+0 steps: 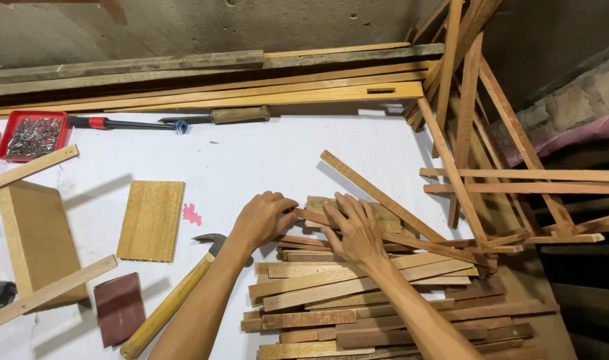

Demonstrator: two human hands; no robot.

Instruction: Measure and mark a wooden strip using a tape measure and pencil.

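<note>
Both hands rest on a loose pile of short wooden slats (358, 293) at the near right of the white tabletop (264, 160). The left hand (261, 219) lies palm down at the far left edge of the pile, its fingers (283, 203) together and curled over the end of a dark slat (311, 217). The right hand (358, 230) lies flat just beside it, fingers (348, 207) spread apart and pressing on the top slats, clamped on nothing. A hammer (174, 300) with a yellow wooden handle lies just left of the pile, its head near the left wrist. Further left lie a flat wooden board (151, 220), a piece of dark red sandpaper (120, 308) and a wooden block (38, 237). A red tray of nails (34, 135) sits at the far left corner, with a red-handled tool (128, 124) beside it
</note>
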